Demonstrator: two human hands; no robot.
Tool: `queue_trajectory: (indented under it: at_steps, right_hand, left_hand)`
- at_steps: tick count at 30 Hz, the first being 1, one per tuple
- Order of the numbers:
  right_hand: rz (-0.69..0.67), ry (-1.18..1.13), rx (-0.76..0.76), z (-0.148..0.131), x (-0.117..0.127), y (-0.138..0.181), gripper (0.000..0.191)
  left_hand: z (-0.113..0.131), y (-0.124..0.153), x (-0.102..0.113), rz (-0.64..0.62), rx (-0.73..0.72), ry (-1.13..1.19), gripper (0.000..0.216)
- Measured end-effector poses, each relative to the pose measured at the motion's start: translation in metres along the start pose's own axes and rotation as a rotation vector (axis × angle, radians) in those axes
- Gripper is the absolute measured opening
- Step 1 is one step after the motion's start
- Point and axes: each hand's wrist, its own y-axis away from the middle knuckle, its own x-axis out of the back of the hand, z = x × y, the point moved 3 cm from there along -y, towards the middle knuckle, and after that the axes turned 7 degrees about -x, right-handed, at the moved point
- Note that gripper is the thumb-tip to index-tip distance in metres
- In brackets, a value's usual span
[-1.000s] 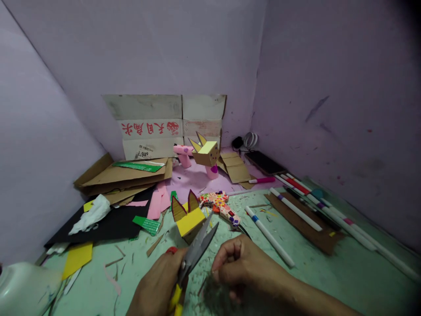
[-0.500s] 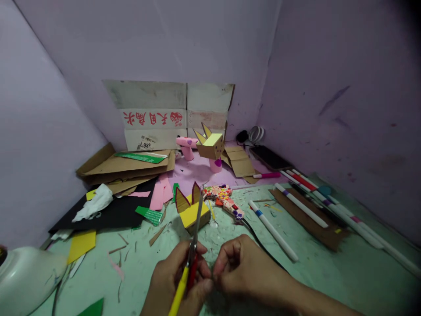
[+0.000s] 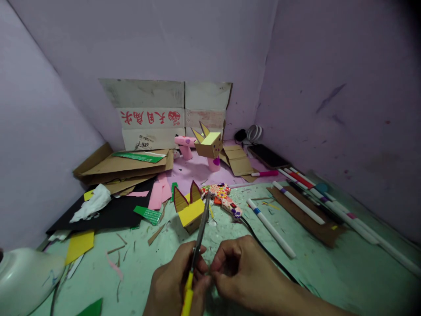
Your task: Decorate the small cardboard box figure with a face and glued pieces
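Left hand point(image 3: 177, 277) is gripping yellow-handled scissors point(image 3: 203, 226), blades pointing forward; eared yellow box point(image 3: 191, 213) is sitting beyond on green tabletop point(image 3: 144, 267). Right hand point(image 3: 244, 268) is hovering alongside, fingers curled; cannot tell whether it is pinching anything.

Looks like somebody's craft corner to me, tbh. You've got lilac walls point(image 3: 158, 39) meeting right behind a pale green desk point(image 3: 138, 263) that's covered in little offcuts, plus pink paper strips point(image 3: 159, 192), a stack of cardboard point(image 3: 131, 172) and white-barrelled markers point(image 3: 271, 228). There's scissors point(image 3: 203, 224), a flowery corded tool that looks like a glue gun point(image 3: 226, 202), and a yellow-topped box with pointy ears point(image 3: 192, 213). Scuffs on the right-hand wall too. Home or classroom, can't tell.
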Motion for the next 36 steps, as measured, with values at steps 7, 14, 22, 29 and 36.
queue_trajectory:
  at_steps: [7,14,22,29,36]
  right_hand:
    - [0.032,0.121,0.121,0.0,0.0,0.004,0.018]
    - [0.033,0.121,0.149,-0.001,-0.001,0.005,0.017]
    - [-0.005,0.058,0.103,-0.002,-0.001,0.003,0.016]
    - [-0.015,-0.049,0.005,-0.005,0.001,0.002,0.017]
    - [-0.067,-0.117,0.01,-0.007,0.001,0.001,0.014]
  left_hand:
    - [-0.004,0.003,-0.002,-0.044,-0.144,-0.098,0.025]
    - [-0.005,0.003,-0.003,-0.037,-0.195,-0.167,0.022]
    - [-0.001,0.001,-0.004,0.015,-0.159,-0.166,0.017]
    - [0.004,-0.004,-0.001,0.125,0.267,0.035,0.015]
    - [-0.008,-0.005,-0.004,0.06,0.506,0.477,0.032]
